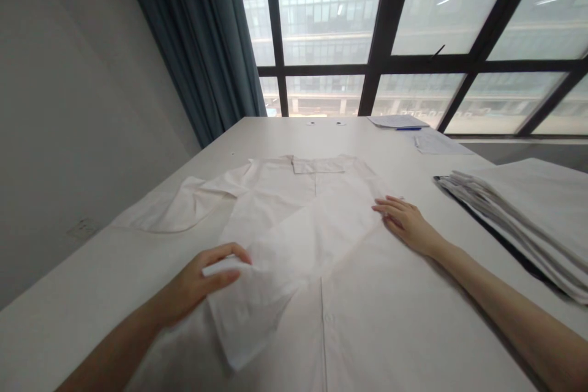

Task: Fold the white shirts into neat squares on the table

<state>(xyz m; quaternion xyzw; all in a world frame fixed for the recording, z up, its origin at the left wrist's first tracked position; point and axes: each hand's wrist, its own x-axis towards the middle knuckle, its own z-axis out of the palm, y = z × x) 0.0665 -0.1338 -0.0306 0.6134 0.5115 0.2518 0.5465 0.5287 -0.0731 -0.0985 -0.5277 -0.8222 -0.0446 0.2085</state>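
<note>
A white button-front shirt point(367, 324) lies front up on the table, its collar point(318, 165) toward the window. Its right-hand sleeve point(275, 257) is folded across the chest toward the left. My left hand point(202, 282) pinches the end of that sleeve between thumb and fingers, and the cuff corner hangs below the hand over the shirt front. At the right side edge, near the fold of the sleeve, my right hand point(407, 223) rests flat with fingers stretched out. The other sleeve point(184, 205) spreads out loosely to the left, with a few creases.
On the right stands a stack of folded white cloth point(528, 214) with a dark layer beneath. Papers point(399, 121) and a blue pen point(408, 129) lie at the far right of the white table point(271, 135). Beyond are a blue curtain point(197, 30) and windows; a grey wall point(68, 104) borders the left.
</note>
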